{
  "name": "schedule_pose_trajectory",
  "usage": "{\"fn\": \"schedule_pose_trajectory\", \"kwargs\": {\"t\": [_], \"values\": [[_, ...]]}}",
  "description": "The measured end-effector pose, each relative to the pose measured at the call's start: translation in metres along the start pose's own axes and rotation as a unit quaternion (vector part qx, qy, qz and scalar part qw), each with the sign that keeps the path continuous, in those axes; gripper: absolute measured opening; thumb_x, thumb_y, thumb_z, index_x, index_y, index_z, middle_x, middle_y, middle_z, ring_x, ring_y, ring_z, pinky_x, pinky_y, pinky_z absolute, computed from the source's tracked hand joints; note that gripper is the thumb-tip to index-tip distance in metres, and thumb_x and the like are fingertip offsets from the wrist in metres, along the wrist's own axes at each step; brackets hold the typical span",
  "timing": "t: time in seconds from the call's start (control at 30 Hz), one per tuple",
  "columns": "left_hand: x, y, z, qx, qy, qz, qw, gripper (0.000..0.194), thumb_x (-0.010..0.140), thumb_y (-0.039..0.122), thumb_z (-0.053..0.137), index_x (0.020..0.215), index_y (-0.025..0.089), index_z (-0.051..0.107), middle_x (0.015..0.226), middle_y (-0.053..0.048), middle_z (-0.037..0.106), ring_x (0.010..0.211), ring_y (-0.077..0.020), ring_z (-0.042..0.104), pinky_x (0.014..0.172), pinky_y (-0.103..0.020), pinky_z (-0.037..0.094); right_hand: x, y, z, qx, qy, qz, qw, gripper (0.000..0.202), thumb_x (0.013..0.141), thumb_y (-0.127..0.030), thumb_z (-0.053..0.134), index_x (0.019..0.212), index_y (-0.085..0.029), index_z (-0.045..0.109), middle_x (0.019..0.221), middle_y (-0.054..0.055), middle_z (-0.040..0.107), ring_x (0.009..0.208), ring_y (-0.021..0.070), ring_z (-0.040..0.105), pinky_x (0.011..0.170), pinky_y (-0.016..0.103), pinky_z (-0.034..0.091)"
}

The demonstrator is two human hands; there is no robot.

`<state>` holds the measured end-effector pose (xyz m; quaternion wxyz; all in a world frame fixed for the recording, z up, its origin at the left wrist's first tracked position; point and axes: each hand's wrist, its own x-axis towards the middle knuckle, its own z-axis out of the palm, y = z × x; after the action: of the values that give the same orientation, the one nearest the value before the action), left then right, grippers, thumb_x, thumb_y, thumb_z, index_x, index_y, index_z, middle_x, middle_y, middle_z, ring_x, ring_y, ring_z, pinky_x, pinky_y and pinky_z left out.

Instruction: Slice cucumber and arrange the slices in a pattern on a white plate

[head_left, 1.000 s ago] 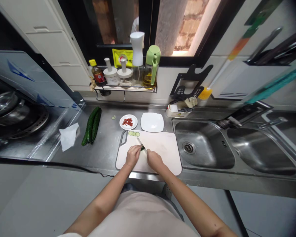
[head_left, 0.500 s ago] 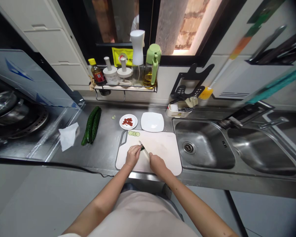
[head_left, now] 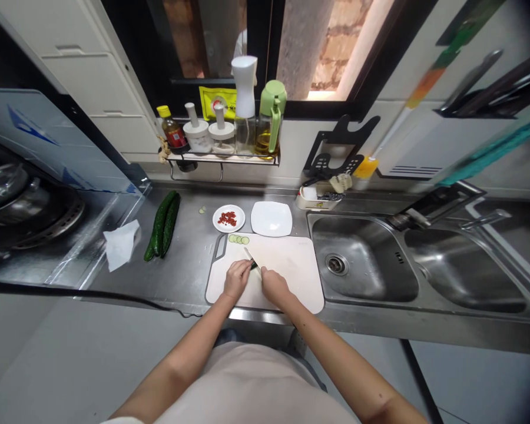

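Note:
My left hand [head_left: 237,278] is closed on a short piece of cucumber [head_left: 253,265], mostly hidden by the fingers, on the white cutting board [head_left: 291,277]. In my right hand [head_left: 274,285] is a knife [head_left: 249,254], its blade slanting up and left beside the cucumber piece. Several cucumber slices [head_left: 239,239] lie in a row at the board's upper left. Behind the board stand a small plate [head_left: 216,225] of chopped red bits and a white square plate [head_left: 271,219] with nothing on it.
Two whole cucumbers [head_left: 162,226] and a paper towel [head_left: 121,244] lie to the left, with a pot [head_left: 9,194] on the stove beyond. A double sink [head_left: 366,265] adjoins the board on the right. A rack [head_left: 225,159] of seasoning bottles hangs behind.
My right hand and the knife have shifted slightly left, closer to my left hand. The left hand keeps its hold on the cucumber piece. The whole view has slid a little left.

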<state>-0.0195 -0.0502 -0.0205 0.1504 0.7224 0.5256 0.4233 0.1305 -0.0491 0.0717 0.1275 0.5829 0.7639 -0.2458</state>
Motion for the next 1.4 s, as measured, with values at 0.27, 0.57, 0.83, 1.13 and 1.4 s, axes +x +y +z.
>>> {"fn": "schedule_pose_trajectory", "kwargs": {"t": [0.27, 0.57, 0.83, 1.13, 1.4], "values": [[0.0, -0.001, 0.002, 0.004, 0.004, 0.007, 1.0, 0.023, 0.09, 0.017, 0.049, 0.104, 0.02, 0.066, 0.101, -0.006, 0.069, 0.096, -0.0172, 0.062, 0.088, -0.036, 0.051, 0.008, -0.003, 0.001, 0.017, 0.01, -0.004, 1.0, 0.035, 0.082, -0.003, 0.037, 0.114, -0.012, 0.048, 0.098, 0.015, 0.067, 0.096, 0.0217, 0.064, 0.074, 0.028, 0.044], [0.0, 0.0, 0.001, 0.005, 0.004, 0.001, 1.0, 0.022, 0.089, 0.017, 0.049, 0.104, 0.02, 0.066, 0.1, -0.006, 0.069, 0.097, -0.0174, 0.062, 0.088, -0.037, 0.052, 0.0, 0.001, 0.003, -0.003, -0.002, 0.004, 1.0, 0.034, 0.084, -0.003, 0.035, 0.114, -0.012, 0.048, 0.097, 0.015, 0.067, 0.095, 0.0218, 0.065, 0.072, 0.028, 0.044], [0.0, 0.0, 0.001, -0.002, 0.005, -0.005, 1.0, 0.023, 0.09, 0.018, 0.048, 0.103, 0.02, 0.066, 0.1, -0.007, 0.069, 0.097, -0.0178, 0.062, 0.087, -0.037, 0.052, -0.018, 0.007, 0.01, -0.013, -0.019, 0.02, 1.0, 0.034, 0.084, -0.002, 0.034, 0.113, -0.012, 0.049, 0.095, 0.016, 0.067, 0.094, 0.0229, 0.065, 0.071, 0.028, 0.044], [0.001, 0.001, 0.001, 0.0, 0.005, -0.007, 1.0, 0.022, 0.089, 0.016, 0.049, 0.103, 0.02, 0.066, 0.1, -0.007, 0.069, 0.097, -0.0175, 0.062, 0.088, -0.037, 0.052, -0.014, 0.006, 0.011, -0.008, -0.015, 0.018, 1.0, 0.032, 0.084, -0.001, 0.034, 0.11, -0.012, 0.049, 0.096, 0.015, 0.067, 0.092, 0.0236, 0.065, 0.07, 0.029, 0.044], [0.0, 0.001, 0.001, 0.003, 0.007, -0.003, 1.0, 0.022, 0.09, 0.018, 0.049, 0.103, 0.02, 0.066, 0.1, -0.007, 0.069, 0.097, -0.0177, 0.063, 0.088, -0.037, 0.052, -0.007, 0.004, 0.007, -0.004, -0.022, 0.021, 1.0, 0.03, 0.085, -0.003, 0.038, 0.111, -0.013, 0.049, 0.099, 0.016, 0.066, 0.096, 0.0215, 0.064, 0.074, 0.028, 0.044]]}}
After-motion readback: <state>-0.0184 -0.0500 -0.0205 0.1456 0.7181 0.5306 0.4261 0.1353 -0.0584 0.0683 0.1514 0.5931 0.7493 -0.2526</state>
